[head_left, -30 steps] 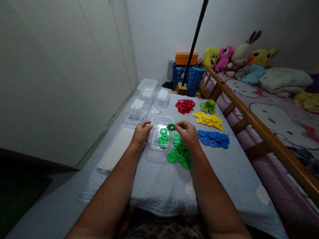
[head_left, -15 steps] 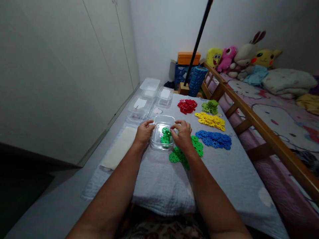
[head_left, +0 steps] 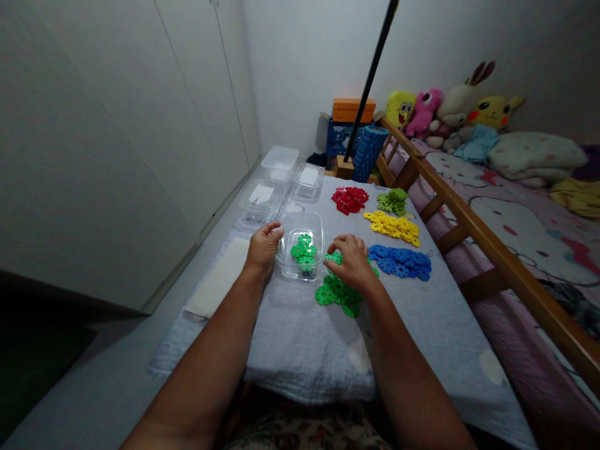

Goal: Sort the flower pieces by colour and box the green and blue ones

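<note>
My left hand [head_left: 265,250] pinches the left rim of a clear plastic container [head_left: 285,265], which looks slightly tilted. Several green flower-shaped discs [head_left: 304,251] lie inside it. To the right of the container, my right hand [head_left: 350,262] has thumb and fingers closed around a green flower-shaped disc [head_left: 333,257]. Just below that hand, a pile of green discs [head_left: 336,291] is spread on the cloth, partly hidden by the hand and wrist.
Blue [head_left: 400,261], yellow [head_left: 392,227], red [head_left: 349,199] and light green [head_left: 392,200] disc piles sit at the right. Clear containers [head_left: 260,199] stand at the back left, near a folded cream cloth [head_left: 218,281]. A wooden bed rail [head_left: 487,253] borders the table's right side.
My right hand has moved from over the container to the right, above the green pile, and now has a disc between its fingers. The container and left hand have shifted slightly left.
</note>
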Available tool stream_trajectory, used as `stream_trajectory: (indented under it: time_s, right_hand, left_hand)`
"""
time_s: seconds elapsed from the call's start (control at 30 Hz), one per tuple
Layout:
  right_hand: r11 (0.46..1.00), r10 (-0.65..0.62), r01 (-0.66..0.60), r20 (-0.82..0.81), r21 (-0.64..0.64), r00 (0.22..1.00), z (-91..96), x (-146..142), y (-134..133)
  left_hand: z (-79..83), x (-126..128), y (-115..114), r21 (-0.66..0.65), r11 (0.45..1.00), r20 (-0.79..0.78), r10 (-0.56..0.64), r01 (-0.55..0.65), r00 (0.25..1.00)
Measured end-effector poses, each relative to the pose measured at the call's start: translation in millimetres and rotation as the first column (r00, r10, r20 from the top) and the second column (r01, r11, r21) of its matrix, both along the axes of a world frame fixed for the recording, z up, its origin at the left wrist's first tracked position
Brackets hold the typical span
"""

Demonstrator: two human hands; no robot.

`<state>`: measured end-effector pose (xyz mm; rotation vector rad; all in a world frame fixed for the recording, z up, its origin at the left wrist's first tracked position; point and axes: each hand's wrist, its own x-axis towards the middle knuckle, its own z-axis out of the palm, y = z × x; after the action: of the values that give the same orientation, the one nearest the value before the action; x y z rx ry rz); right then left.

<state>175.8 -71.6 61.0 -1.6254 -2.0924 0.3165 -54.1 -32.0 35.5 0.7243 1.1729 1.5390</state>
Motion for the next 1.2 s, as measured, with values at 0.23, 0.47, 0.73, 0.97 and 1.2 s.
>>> stream_trajectory:
  time_s: [0.23,0.47,0.73,0.97,1.2]
  right_hand:
    - [0.977,0.185,-0.161,0.179,-0.139,0.966,-11.9,-24.7,-14.0]
    - [0.993,0.095,-0.076,0.243,-0.088,0.965,-14.1,-34.0,9.2]
    - [0.998,0.033,-0.016,0.276,-0.064,0.961,-17.8,-34.6,50.4]
    - [0.996,0.079,-0.058,0.322,-0.073,0.944,-22.8,-27.1,85.9]
    - [0.997,0.077,-0.073,0.131,-0.035,0.988,-25.2,-22.9,103.6]
  left_hand:
    - [10.1,-6.0,-2.8,0.004,0.998,0.011,0.056,-0.056,0.998]
    - [17.1,-5.5,-6.5,-0.009,0.999,0.052,0.047,-0.047,0.998]
    - [18.4,-7.1,-9.8,-0.047,0.999,0.019,-0.002,0.003,1.000]
    - [15.0,-8.5,-10.8,-0.102,0.990,0.001,-0.102,0.101,0.995]
    - [3.7,-7.2,-7.5,-0.117,0.980,0.023,-0.160,0.162,0.987]
